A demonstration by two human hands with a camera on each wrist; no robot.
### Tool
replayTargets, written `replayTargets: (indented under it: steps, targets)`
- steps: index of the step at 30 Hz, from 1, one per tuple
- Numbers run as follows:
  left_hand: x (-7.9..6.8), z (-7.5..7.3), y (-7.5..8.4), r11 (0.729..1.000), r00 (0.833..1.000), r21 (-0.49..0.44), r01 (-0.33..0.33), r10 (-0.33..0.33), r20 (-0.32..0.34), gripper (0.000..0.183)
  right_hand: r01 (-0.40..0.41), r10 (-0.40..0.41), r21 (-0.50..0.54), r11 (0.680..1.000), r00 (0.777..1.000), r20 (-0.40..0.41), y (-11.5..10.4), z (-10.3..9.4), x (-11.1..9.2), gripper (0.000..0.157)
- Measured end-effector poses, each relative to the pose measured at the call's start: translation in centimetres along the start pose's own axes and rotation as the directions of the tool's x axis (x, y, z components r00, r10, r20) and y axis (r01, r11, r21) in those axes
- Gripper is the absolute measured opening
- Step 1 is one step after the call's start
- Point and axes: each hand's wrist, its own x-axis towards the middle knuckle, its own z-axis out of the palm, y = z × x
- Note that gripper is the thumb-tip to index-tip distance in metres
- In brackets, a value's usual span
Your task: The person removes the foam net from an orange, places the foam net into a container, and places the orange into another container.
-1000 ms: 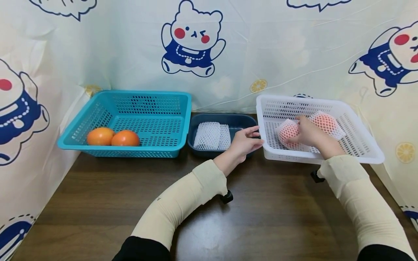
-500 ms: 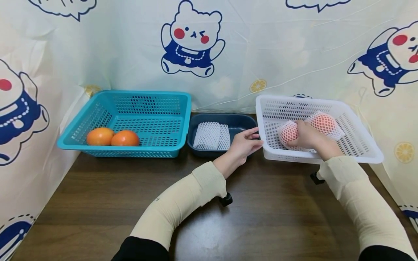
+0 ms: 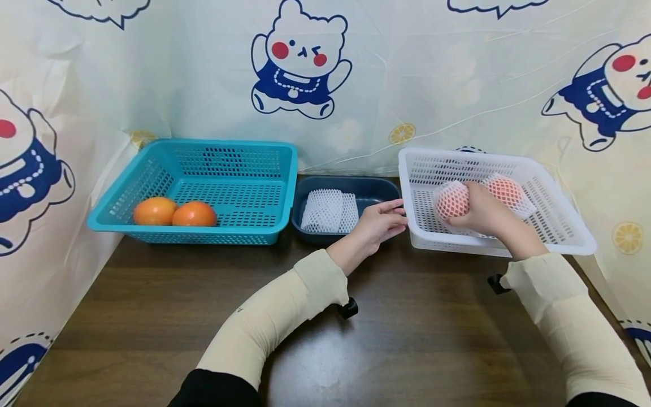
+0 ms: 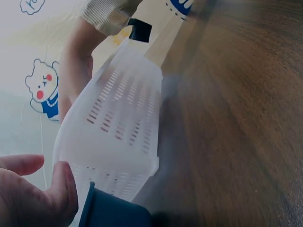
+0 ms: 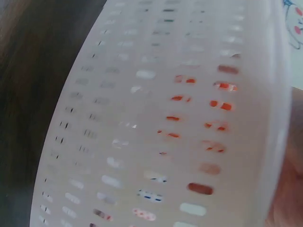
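In the head view my right hand [image 3: 480, 209] grips an orange in a white foam net [image 3: 452, 202], inside the white basket [image 3: 554, 240]. Just right of that hand lies a second netted orange [image 3: 506, 189]. My left hand [image 3: 376, 226] has its fingers extended, with the fingertips right at the basket's left rim. The left wrist view shows the left thumb and fingers [image 4: 64, 191] beside this rim. From the right wrist, the basket wall [image 5: 142, 109] fills most of the view, orange showing through its slots; most of the right hand is hidden there.
A dark blue tray [image 3: 378, 192] with folded white foam nets [image 3: 330, 212] stands between the baskets, partly behind the left hand. On the left, a teal basket [image 3: 239, 233] holds two bare oranges [image 3: 175, 213]. A printed cloth [image 3: 407, 68] hangs behind the wooden table [image 3: 407, 328].
My right hand has shifted its grip from over the netted orange to its right side, and that orange has risen slightly. My left hand has drifted slightly left, staying by the rim.
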Motion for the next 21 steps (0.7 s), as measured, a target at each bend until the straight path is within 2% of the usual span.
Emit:
replayTargets:
  steps: [5,10,17,21]
  targets:
    - [-0.3,-0.6,0.5,1.000,0.999,0.015,0.028,-0.028,0.046,0.047,0.040,-0.040,0.001,0.999,0.996,-0.083,-0.8,-0.1,-0.7,0.097]
    - [-0.6,-1.1,0.9,0.998,0.997,0.053,0.035,-0.039,0.073,0.046,0.048,-0.041,0.035,0.998,0.986,-0.162,-2.3,-0.4,-1.4,0.096]
    - [-1.1,-1.8,2.2,0.995,0.990,0.095,-0.005,-0.008,0.139,0.045,0.087,-0.073,0.047,0.995,0.966,-0.250,-4.3,-1.3,-2.6,0.098]
    - [-1.6,-2.4,3.1,0.989,0.979,0.138,-0.048,0.020,0.201,0.047,0.117,-0.096,0.060,0.991,0.954,-0.285,-5.5,-1.5,-3.4,0.099]
